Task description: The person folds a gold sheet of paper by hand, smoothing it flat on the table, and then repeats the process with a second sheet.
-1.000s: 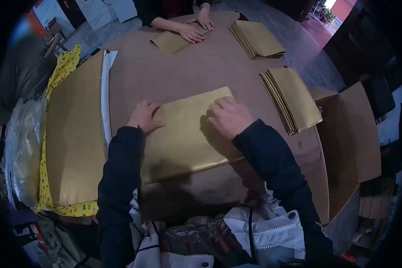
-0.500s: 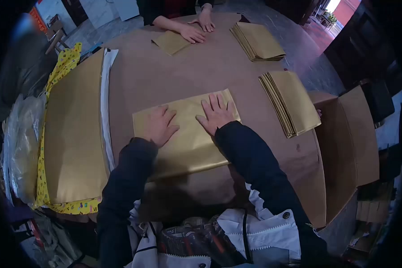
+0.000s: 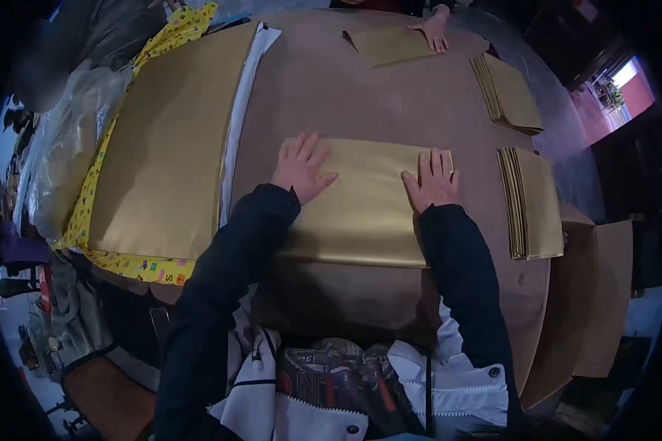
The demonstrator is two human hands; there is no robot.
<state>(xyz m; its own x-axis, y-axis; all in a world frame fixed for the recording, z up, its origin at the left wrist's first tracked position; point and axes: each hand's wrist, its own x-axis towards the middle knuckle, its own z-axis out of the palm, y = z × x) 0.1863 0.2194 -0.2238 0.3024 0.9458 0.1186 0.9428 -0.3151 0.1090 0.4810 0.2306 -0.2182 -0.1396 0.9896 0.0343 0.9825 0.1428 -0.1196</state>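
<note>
In front of me lies a gold paper sheet (image 3: 368,206), folded over, with its rounded fold along the near side. My left hand (image 3: 301,170) is spread flat at its far left corner, thumb pointing inward. At the far right corner my right hand (image 3: 432,184) presses down with fingers apart. Neither hand grips anything. Both palms rest on the paper.
A stack of large gold sheets (image 3: 169,147) lies on the left over yellow patterned wrapping (image 3: 136,269). Folded gold stacks (image 3: 544,206) (image 3: 518,95) sit on the right, beside an open cardboard box (image 3: 603,294). Across the table, another person's hand (image 3: 435,33) touches a gold piece (image 3: 390,45).
My view has turned left, so the scene sits further right. My hands have moved apart, toward the sheet's two far corners. Only one of the other person's hands shows clearly now.
</note>
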